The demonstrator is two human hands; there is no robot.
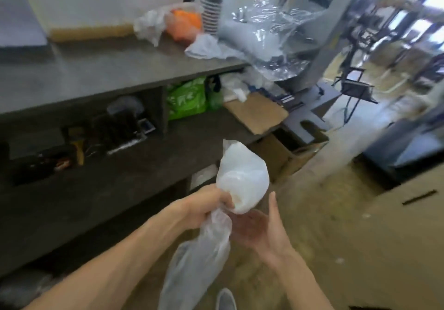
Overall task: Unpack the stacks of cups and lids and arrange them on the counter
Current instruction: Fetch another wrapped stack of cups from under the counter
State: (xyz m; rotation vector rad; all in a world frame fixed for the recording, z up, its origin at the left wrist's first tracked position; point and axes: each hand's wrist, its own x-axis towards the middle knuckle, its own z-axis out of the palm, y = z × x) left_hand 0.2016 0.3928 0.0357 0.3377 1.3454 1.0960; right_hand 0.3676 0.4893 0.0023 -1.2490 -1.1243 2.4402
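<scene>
1. My left hand point(206, 201) grips a translucent white plastic bag point(241, 180) at a bunched neck — the bulging part stands up above the fist, and the limp remainder hangs down past my forearm toward the floor.
2. My right hand point(258, 225) is spread, palm up, just beneath the bulge; the thumb points upward beside it. I cannot tell whether the palm touches the plastic.
3. What the bag holds is too blurred to make out.
4. On the grey counter point(96, 74), well apart from my hands, stands a stack of dark ribbed paper cups point(211, 9).
5. Beside that stack lie a crumpled bag with something orange inside point(185, 21) and a heap of clear crinkled plastic wrapping point(271, 29) at the counter's far end.
6. Under the counter sit a green printed bag point(187, 98) and an open brown cardboard box point(257, 113).
</scene>
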